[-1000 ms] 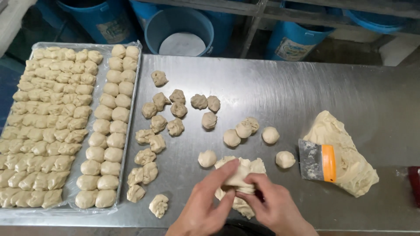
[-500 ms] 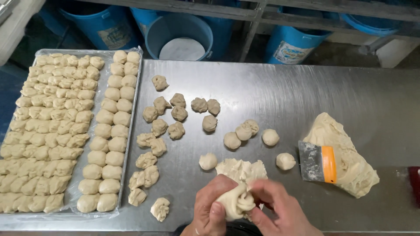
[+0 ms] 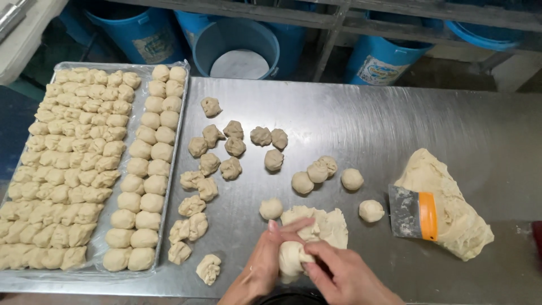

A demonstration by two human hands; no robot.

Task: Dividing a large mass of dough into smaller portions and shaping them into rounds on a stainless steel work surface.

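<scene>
We are at the near edge of the steel table [image 3: 395, 124], working a dough piece [image 3: 292, 258] between both hands. Our left hand [image 3: 264, 261] is wrapped round its left side, fingers curled closed on it, and our right hand [image 3: 344, 275] pinches it from the right, so the piece is gripped by both and lifted just above the table, right beside the flat slab [image 3: 324, 223] it seems to come from. We judge the step to be rounding a torn portion into a ball; a further move would call for a steady pinch underneath and a free spot to set the ball down. Finished balls [image 3: 316, 172] sit just beyond the slab toward the middle, and rougher lumps [image 3: 217, 164] spread left toward the tray [image 3: 175, 141], which lies along the left edge, packed with rows of shaped pieces. To the right, a scraper [image 3: 415, 213] with an orange band rests against the big dough mass [image 3: 451, 209] near the right edge. Open room lies between the slab and the scraper, and across the far right part of the table; the near edge is close under our wrists, so there is little slack there. Blue buckets [image 3: 237, 39] stand beyond the far edge.
</scene>
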